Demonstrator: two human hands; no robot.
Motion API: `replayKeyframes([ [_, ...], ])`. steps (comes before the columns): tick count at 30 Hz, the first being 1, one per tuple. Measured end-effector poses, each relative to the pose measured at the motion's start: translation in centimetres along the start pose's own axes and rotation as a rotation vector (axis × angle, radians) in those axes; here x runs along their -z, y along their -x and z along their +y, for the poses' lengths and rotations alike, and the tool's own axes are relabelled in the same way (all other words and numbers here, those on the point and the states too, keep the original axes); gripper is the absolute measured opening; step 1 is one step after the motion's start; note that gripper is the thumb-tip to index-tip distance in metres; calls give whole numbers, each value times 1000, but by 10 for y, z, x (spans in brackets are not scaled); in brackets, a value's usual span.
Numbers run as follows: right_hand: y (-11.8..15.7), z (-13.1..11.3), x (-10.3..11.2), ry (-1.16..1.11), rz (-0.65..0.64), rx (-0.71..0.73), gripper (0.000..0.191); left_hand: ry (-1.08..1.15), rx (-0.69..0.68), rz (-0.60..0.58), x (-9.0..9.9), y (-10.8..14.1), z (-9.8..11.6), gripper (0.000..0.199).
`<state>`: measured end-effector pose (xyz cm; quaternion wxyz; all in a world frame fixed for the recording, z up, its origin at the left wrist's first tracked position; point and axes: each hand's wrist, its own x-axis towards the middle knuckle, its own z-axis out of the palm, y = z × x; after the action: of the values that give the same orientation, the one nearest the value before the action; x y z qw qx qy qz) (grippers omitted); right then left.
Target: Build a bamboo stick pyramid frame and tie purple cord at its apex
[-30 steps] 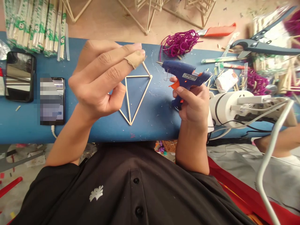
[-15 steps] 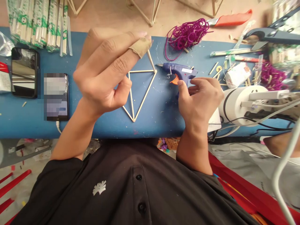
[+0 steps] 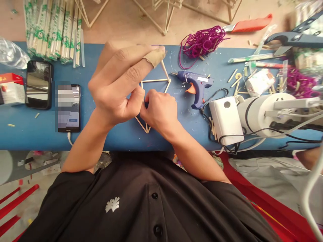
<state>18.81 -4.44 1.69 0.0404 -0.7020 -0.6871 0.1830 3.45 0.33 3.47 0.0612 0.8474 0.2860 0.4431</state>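
By the right hand (image 3: pixel 163 109), whose fingers are curled with any pinch hidden, the stick frame (image 3: pixel 155 80) is partly covered; its raised stick (image 3: pixel 165 70) is held at the pressed-together fingers of the left hand (image 3: pixel 118 80). Beyond them, to the left, chopsticks (image 3: pixel 49 32) are enclosed in clear, green-printed wrappers (image 3: pixel 67 37)

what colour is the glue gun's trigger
The trigger is orange, seen best in the head view.

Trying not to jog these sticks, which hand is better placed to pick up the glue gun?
Right, I'd say: the right hand is nearer the glue gun, though its grip is hidden; the left hand seems to pinch a raised stick.
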Motion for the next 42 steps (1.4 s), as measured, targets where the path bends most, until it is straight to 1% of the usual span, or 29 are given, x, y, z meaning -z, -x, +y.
replayKeyframes([
  [3,-4,-1,1,2,-40,-16,30,-33,-21,37,0,1,1,47],
  [7,-3,4,-2,-65,10,11,24,-112,-129,178,-4,1,0,48],
  [9,-1,7,-3,-149,65,41,19,-130,-143,222,-5,1,-1,47],
  [11,3,10,-5,-245,136,86,18,-118,-144,218,-6,0,-1,49],
  [14,9,15,-8,-380,266,169,20,-93,-185,230,-6,-3,1,55],
  [18,14,21,-10,-516,413,352,20,-91,-183,258,-5,-6,5,56],
  [21,14,25,-11,-551,511,485,20,-80,-167,254,-5,-7,7,54],
  [23,14,27,-11,-567,555,549,21,-81,-181,256,-5,-8,7,52],
  [27,13,30,-12,-589,605,625,23,-95,-195,275,-5,-10,7,49],
  [32,14,31,-12,-580,644,666,23,-117,-174,286,-6,-11,9,44],
  [37,16,31,-10,-569,662,669,23,-112,-129,280,-5,-10,12,49],
  [42,16,31,-11,-570,666,667,23,-141,-138,266,-3,-9,13,55],
])
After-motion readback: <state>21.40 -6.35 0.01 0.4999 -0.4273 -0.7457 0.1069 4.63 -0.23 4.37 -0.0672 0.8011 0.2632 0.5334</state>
